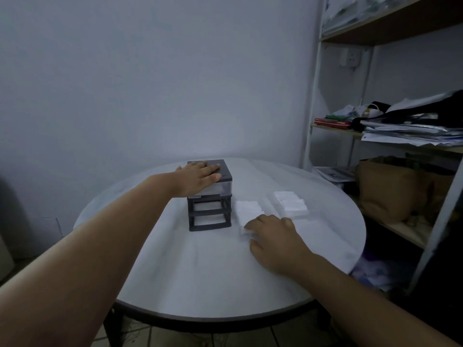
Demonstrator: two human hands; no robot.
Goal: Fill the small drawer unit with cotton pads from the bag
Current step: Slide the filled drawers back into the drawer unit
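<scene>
A small dark drawer unit stands near the middle of the round white table. Its top slot holds a clear drawer; the two lower slots look empty. My left hand lies flat on the unit's dark top, fingers straight. Right of the unit lies a white stack of cotton pads, seemingly in a clear drawer. My right hand rests at its near end, fingers curled at its edge; the grip is hidden. Further right is another pile of white cotton pads.
A shelf rack stands close to the table's right side, loaded with papers, a dark bag and a brown paper bag. A plain wall is behind the table. A white bundle lies on the floor at the lower right.
</scene>
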